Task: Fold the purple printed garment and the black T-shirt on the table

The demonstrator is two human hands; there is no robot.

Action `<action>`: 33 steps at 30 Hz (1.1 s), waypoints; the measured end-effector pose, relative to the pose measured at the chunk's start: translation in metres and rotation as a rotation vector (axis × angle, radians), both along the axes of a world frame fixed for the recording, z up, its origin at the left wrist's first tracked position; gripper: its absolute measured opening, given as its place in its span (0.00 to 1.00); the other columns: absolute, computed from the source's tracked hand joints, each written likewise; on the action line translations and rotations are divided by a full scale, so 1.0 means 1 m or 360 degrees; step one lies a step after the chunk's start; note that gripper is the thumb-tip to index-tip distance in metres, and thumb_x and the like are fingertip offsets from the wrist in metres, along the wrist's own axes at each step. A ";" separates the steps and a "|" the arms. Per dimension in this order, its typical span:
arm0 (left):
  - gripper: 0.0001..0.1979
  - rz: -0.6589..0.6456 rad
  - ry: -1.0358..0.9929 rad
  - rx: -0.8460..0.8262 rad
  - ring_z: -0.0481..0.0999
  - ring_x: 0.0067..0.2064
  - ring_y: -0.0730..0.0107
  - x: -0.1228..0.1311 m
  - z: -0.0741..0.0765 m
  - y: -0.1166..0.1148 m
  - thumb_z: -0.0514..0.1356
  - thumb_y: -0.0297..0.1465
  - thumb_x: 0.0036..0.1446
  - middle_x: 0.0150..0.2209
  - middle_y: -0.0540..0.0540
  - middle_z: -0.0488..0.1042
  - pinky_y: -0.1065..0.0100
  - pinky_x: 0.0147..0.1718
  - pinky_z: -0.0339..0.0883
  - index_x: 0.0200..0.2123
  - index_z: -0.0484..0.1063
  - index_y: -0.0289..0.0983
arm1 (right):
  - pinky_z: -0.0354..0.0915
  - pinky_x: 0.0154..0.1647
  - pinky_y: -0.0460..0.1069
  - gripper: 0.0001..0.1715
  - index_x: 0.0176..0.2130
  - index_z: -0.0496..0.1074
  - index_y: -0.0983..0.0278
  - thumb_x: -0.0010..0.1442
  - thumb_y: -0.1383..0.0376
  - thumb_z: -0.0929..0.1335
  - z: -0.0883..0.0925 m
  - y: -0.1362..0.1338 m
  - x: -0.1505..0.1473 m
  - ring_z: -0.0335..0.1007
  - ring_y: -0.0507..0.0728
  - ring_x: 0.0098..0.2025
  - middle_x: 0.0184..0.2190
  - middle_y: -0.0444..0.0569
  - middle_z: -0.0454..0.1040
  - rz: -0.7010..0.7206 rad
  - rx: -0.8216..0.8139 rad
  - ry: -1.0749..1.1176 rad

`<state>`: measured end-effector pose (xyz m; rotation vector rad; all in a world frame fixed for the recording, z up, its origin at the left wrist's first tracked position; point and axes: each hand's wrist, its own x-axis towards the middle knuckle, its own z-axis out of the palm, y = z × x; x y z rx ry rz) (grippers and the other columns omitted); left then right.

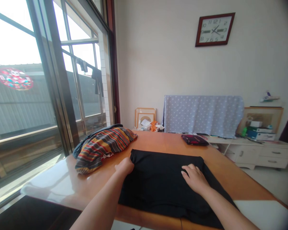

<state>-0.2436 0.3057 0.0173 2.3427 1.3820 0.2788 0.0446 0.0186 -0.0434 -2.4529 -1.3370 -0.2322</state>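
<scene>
A black piece of clothing [158, 185] lies spread and folded on the wooden table in front of me, its near edge hanging toward the table's front. At its far left edge, my left hand [126, 165] is closed on the fabric, the fingertips partly hidden by the cloth. My right hand [194, 177] rests open on the right part of the black clothing, fingers lightly bent over the surface. Which kind of garment it is cannot be made out.
A striped garment [105, 145] lies heaped on the table [156, 140] at the left, by the window. Toward the far right edge sits a folded dark red-and-black cloth [195, 140]. Beyond stand a polka-dot covered object [201, 115] and a white cabinet [273, 151].
</scene>
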 end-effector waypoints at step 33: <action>0.18 -0.0110 -0.1020 -0.0705 0.76 0.27 0.73 -0.006 0.013 -0.030 0.59 0.45 0.57 0.29 0.48 0.76 0.73 0.27 0.65 0.43 0.70 0.37 | 0.63 0.46 0.53 0.17 0.46 0.75 0.63 0.58 0.61 0.65 0.050 0.123 -0.193 0.72 0.62 0.44 0.41 0.53 0.78 0.0455 0.0284 0.0674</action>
